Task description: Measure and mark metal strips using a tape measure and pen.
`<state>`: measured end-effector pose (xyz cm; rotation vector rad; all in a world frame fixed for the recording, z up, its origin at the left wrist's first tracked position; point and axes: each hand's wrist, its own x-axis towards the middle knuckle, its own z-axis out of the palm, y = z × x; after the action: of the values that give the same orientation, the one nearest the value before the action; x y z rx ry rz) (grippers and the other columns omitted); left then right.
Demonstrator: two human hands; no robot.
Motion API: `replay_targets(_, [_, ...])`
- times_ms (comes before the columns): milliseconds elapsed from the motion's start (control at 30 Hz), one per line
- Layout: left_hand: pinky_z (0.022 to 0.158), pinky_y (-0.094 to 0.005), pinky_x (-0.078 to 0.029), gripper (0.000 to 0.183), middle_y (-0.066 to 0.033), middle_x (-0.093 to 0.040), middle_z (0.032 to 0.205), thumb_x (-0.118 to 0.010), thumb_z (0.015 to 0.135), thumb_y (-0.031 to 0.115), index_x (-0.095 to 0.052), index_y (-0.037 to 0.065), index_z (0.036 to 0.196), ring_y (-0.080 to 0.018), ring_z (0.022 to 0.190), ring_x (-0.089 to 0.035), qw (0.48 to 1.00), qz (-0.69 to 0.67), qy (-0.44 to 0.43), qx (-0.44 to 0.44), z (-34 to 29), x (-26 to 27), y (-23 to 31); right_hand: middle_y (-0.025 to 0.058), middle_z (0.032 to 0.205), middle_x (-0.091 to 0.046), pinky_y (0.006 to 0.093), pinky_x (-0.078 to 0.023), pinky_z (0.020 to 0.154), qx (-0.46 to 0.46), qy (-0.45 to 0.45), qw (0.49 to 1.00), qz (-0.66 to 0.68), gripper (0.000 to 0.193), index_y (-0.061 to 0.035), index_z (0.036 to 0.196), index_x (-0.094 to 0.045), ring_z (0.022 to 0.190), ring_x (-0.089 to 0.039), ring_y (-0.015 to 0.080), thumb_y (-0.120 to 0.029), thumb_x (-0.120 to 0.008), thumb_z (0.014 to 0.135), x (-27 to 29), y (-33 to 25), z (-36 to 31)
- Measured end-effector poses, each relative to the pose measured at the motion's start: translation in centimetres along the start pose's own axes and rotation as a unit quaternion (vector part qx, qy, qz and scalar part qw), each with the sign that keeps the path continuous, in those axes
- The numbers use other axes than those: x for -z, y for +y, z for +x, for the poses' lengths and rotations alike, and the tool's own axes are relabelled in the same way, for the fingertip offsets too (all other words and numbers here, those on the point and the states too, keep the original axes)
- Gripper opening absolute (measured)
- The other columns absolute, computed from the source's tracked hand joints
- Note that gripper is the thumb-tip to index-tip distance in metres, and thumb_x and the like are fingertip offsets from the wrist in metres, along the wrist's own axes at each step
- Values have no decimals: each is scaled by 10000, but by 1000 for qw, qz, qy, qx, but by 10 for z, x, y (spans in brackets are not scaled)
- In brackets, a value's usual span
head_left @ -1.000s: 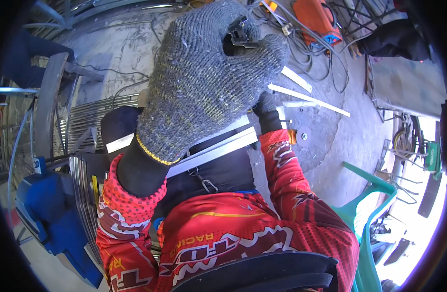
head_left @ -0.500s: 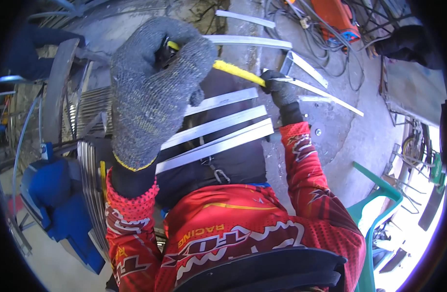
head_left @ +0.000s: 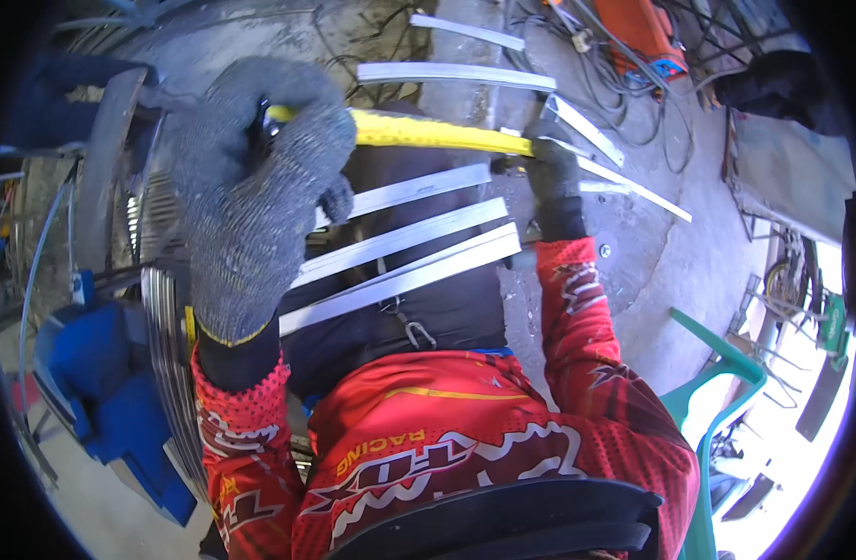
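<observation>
My left hand (head_left: 260, 187), in a thick grey knit glove, is closed around a tape measure whose case is mostly hidden in the glove. Its yellow blade (head_left: 442, 133) runs out to the right. At the blade's far end is my right hand (head_left: 554, 168), in a dark glove, with its fingers closed on the tip. A narrow metal strip (head_left: 638, 189) extends from beside the right hand; whether that hand also grips it I cannot tell. Several silvery metal bars (head_left: 404, 243) lie across my lap, below the blade.
Beyond the blade lie more metal bars (head_left: 456, 75) on the concrete floor. An orange machine (head_left: 638, 37) with tangled cables stands at the far right. A blue plastic piece (head_left: 97, 373) is on the left, beside a bundle of metal lengths (head_left: 167, 355). A green chair (head_left: 726, 359) stands right.
My left hand has moved left and slightly lower in view. More yellow blade shows between my hands, now more level and turned broad side up. My right hand has shifted slightly right.
</observation>
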<state>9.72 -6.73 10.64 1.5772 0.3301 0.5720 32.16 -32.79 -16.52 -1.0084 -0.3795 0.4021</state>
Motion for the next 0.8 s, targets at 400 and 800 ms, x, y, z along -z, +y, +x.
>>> replay_targets(400, [492,-224,-470,204,-35,-643,787,-664,963,83,-664,29,1159,-74,562,-572,977,118,39,175,-58,152,-74,110,978,-687,351,-525,798,58,-106,925,-359,216,-23,928,-700,890,-656,215,-234,-658,901,-23,4,2])
replay_targets(800, [621,-240,-549,178,-55,-693,1068,-706,931,105,-697,37,1095,-95,850,-652,950,261,-48,167,-65,207,-111,108,1048,-681,327,-517,791,9,-134,937,-322,352,-8,967,-713,908,-642,192,-354,-701,900,-21,-5,-8])
